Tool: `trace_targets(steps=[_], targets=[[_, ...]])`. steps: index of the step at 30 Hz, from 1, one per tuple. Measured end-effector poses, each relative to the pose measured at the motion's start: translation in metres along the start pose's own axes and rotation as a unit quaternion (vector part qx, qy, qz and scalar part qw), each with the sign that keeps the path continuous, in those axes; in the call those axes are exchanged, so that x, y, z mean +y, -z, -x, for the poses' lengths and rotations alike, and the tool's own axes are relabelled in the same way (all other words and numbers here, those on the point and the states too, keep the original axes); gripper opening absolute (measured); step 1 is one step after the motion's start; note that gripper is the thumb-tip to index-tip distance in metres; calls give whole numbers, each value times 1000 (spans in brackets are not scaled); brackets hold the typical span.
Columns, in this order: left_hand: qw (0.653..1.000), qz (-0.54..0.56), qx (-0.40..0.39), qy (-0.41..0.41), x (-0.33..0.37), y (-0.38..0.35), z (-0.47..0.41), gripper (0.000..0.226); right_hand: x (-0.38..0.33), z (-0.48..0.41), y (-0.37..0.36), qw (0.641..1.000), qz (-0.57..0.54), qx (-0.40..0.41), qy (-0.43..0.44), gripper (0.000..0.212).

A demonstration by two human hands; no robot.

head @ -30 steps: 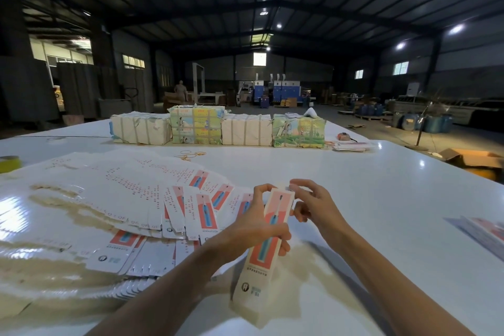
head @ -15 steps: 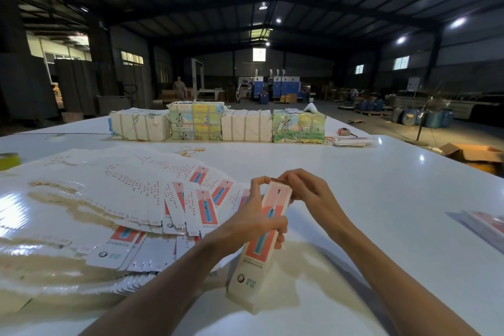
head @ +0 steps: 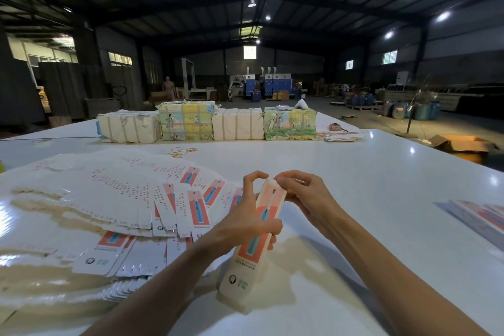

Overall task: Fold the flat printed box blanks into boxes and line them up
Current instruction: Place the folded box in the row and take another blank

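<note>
Long slim white-and-coral printed cardboard box (head: 255, 248), held tilted over the glossy white counter (head: 368, 185), lower end nearest the camera. Left hand (head: 245, 224): grip curled round the middle of the box, forefinger arched at its upper end. Right hand (head: 305, 196): grip pinching the upper end of the box. The box face bears a blue elongated picture, a round tooth emblem and a green mark; the fine lettering is too blurred to read. Fanned flat printed box blanks (head: 109, 194) lie on the counter at left; strapped paper bundles (head: 207, 125) line its far edge
</note>
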State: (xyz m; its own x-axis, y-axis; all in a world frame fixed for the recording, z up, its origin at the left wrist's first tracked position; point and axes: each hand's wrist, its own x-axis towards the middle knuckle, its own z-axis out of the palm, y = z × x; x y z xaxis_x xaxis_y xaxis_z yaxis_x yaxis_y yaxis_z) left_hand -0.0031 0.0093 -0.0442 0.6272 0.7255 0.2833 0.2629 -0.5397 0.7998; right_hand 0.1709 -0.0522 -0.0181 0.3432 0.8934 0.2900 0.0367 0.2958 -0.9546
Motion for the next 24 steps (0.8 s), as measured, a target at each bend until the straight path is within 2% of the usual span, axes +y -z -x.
trace_targets(steps=[11, 15, 20, 24], targets=[[998, 58, -31, -8, 4, -5, 3, 87, -3, -3, 7, 1000, 7, -14, -20, 28], [994, 104, -23, 2, 0, -5, -2, 88, -5, -5, 10, 1000, 13, -24, -7, 22], [993, 111, -20, 30, -8, -8, -7, 86, -2, -3, 10, 999, 29, -32, -14, 20], [985, 162, 18, 55, -13, -5, -11, 86, 3, 3, 3, 996, 21, -79, -23, 21]])
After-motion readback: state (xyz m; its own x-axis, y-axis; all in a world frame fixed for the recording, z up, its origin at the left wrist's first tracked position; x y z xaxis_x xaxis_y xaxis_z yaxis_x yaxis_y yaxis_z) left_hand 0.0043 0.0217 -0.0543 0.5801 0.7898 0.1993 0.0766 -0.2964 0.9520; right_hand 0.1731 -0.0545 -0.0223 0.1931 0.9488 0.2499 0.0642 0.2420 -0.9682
